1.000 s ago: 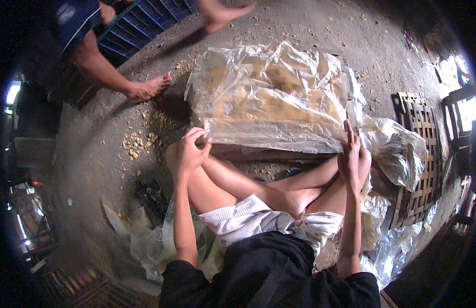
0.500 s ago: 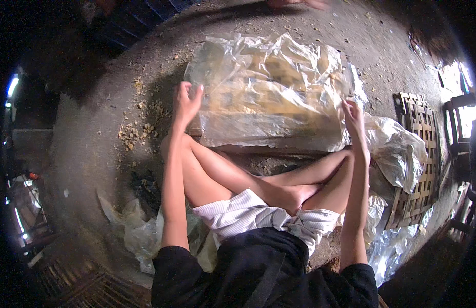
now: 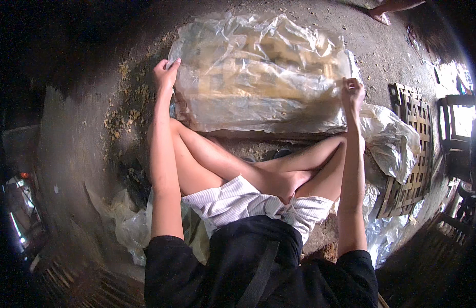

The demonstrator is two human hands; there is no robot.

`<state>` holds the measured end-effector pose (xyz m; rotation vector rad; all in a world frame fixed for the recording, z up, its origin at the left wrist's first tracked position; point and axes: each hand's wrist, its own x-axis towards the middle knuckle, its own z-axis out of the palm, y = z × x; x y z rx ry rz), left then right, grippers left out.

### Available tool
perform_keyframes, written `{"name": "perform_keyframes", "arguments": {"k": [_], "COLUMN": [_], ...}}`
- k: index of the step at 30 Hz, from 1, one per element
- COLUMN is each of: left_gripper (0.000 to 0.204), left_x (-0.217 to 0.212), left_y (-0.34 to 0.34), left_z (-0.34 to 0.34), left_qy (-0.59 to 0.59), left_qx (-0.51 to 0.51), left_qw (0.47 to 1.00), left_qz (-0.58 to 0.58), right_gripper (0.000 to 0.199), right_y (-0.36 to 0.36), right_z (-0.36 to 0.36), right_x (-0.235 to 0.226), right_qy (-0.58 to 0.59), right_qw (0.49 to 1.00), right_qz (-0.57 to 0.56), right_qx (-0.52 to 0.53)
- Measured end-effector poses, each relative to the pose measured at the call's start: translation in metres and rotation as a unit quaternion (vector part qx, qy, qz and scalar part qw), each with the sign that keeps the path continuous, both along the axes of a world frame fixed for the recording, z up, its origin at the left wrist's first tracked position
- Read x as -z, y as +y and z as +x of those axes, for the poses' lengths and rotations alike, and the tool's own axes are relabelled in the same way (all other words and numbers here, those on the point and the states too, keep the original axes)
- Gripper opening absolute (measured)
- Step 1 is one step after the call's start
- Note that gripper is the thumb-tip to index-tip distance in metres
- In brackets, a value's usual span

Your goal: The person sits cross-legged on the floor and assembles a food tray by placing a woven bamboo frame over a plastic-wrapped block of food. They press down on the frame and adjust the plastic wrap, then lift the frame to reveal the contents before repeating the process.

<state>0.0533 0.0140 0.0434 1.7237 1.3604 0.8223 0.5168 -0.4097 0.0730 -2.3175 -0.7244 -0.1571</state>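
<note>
In front of my crossed legs lies a wide, crinkled clear plastic sheet (image 3: 263, 110). Through it shows a yellowish layer (image 3: 269, 61) with a dark grid-like pattern; what it is made of I cannot tell. At the sheet's left edge, my left hand (image 3: 167, 74) pinches the plastic between thumb and fingers. My right hand (image 3: 353, 92) is closed at the right edge, its fingertips on the plastic. A bunched piece of plastic (image 3: 389, 136) lies beside my right knee.
A woven slatted panel (image 3: 415, 149) lies on the right. Yellowish crumbs (image 3: 117, 120) litter the dirt floor at left. Another person's bare foot (image 3: 380, 15) is at the far right. More crumpled plastic (image 3: 130, 220) sits by my left hip, and a dark wooden chair-like frame (image 3: 456, 120) stands at the right rim.
My left hand has gone from hovering with fingers apart to pinching the sheet's left edge. The sheet lies flatter and wider. The other person's foot now shows further right.
</note>
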Motion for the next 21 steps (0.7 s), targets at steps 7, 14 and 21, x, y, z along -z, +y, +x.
{"name": "perform_keyframes", "arguments": {"k": [7, 14, 21], "left_gripper": [0.049, 0.065, 0.067], "left_x": [0.005, -0.007, -0.003], "left_y": [-0.039, -0.13, -0.133], "left_z": [0.0, 0.067, 0.073], "left_qy": [0.097, 0.168, 0.209], "left_qx": [-0.086, 0.222, 0.229], "left_qw": [0.945, 0.91, 0.9], "left_qz": [0.299, 0.307, 0.306], "right_gripper": [0.046, 0.067, 0.057], "right_y": [0.033, 0.05, -0.097], "right_z": [-0.081, -0.268, -0.045], "right_x": [-0.045, -0.023, -0.022], "right_qy": [-0.073, -0.124, -0.295], "right_qw": [0.995, 0.903, 0.862], "right_qz": [-0.064, -0.144, -0.388], "right_qx": [0.006, -0.385, 0.138]}}
